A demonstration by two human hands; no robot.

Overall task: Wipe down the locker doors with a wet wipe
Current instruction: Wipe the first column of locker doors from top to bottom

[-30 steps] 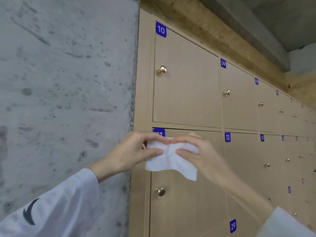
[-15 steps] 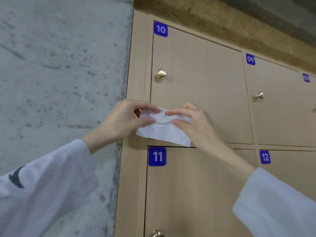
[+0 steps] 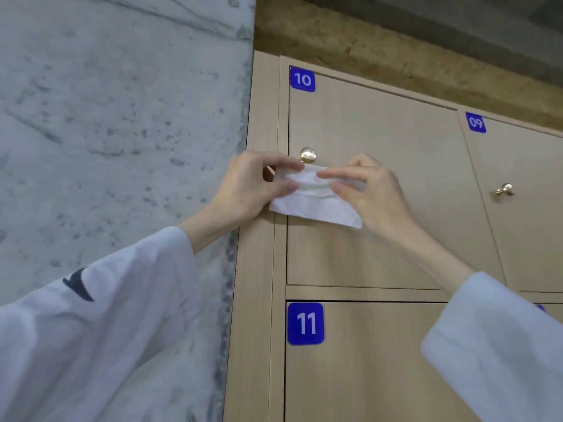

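evidently both hands, left hand (image 3: 243, 184) and right hand (image 3: 370, 190), are pinching the wet wipe (image 3: 313, 202), each grip closed on it, folding it before door 10 (image 3: 380, 141).

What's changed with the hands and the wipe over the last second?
Both hands, the left hand and right hand, carried the wipe up from the number 11 door to just below the knob of the number 10 door. Both keep pinching its top edge; it hangs folded as before.
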